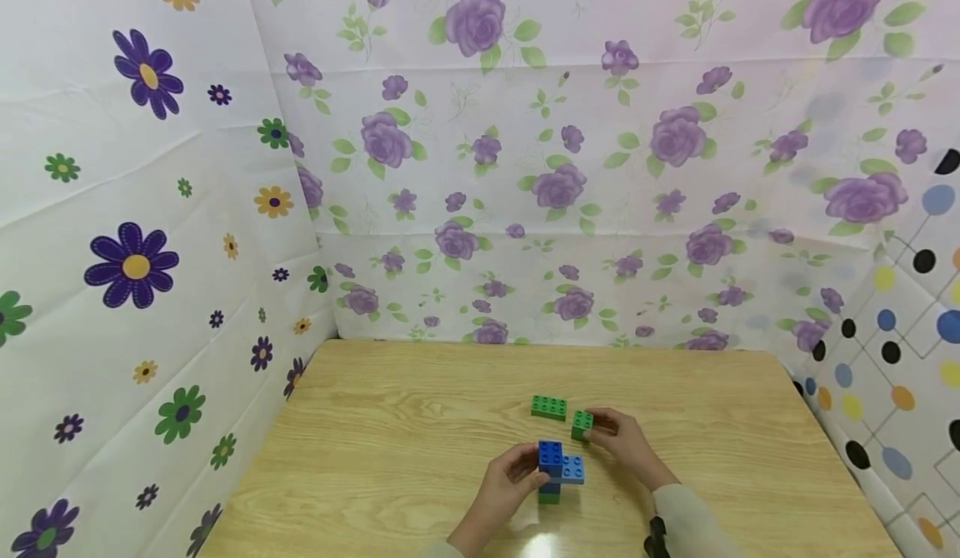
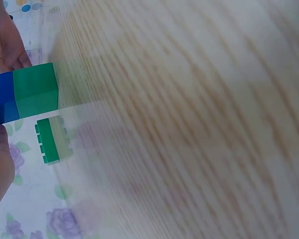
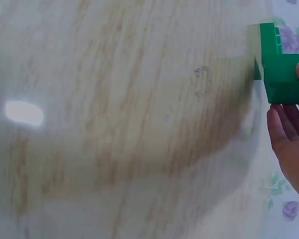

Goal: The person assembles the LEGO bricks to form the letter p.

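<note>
On head view alone — azure brick (image 1: 573,469)

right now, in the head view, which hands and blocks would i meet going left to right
Left hand → dark blue block → light blue block → right hand.

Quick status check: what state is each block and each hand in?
Block stack: assembled, upright, in the left hand
Light blue block: joined to the block stack, jutting out sideways
Small green block: separate, studs up, in the right hand
Long green block: lying studs up on the table, untouched
Left hand: gripping the block stack
Right hand: pinching the small green block
</note>
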Action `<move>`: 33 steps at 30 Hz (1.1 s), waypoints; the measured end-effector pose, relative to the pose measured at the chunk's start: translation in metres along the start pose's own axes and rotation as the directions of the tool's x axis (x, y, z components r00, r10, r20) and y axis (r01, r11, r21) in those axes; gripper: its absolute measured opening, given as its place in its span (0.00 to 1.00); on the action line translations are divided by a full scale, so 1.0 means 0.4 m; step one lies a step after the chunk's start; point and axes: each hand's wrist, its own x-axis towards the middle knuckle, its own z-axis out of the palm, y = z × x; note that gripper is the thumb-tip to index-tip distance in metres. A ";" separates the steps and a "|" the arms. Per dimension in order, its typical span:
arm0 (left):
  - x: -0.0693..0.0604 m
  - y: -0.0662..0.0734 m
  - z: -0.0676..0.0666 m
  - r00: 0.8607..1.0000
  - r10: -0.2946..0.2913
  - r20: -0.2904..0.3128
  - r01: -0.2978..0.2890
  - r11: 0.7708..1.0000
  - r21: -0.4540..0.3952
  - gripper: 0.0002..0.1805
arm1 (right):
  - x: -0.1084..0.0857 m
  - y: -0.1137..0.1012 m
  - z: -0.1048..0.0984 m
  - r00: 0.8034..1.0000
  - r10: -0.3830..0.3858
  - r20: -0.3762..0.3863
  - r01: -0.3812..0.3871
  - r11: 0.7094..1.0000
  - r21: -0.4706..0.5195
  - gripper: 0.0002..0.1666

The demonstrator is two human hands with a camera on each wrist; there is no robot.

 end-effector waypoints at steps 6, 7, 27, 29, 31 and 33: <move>-0.001 0.000 -0.003 1.000 -0.008 -0.005 0.008 1.000 -0.001 0.23 | 0.001 -0.012 -0.012 1.000 -0.029 0.012 0.029 1.000 0.001 0.28; -0.001 -0.001 -0.003 1.000 -0.004 -0.003 0.004 1.000 -0.001 0.23 | 0.001 -0.017 -0.014 0.999 -0.037 0.019 0.037 0.999 0.001 0.29; -0.008 -0.001 0.002 1.000 0.030 -0.005 -0.030 0.999 0.024 0.24 | -0.053 -0.106 -0.060 0.978 -0.160 0.132 0.163 0.987 -0.014 0.28; -0.007 -0.002 0.002 0.999 0.031 -0.006 -0.031 0.999 0.026 0.24 | -0.060 -0.113 -0.065 0.975 -0.170 0.141 0.174 0.985 -0.015 0.28; -0.006 -0.004 0.002 0.999 0.033 -0.003 -0.033 0.999 0.024 0.23 | -0.065 -0.116 -0.071 0.968 -0.194 0.158 0.199 0.980 -0.017 0.28; -0.005 -0.006 0.002 0.999 0.032 0.000 -0.032 0.999 0.021 0.23 | -0.071 -0.119 -0.077 0.959 -0.219 0.180 0.225 0.974 -0.017 0.28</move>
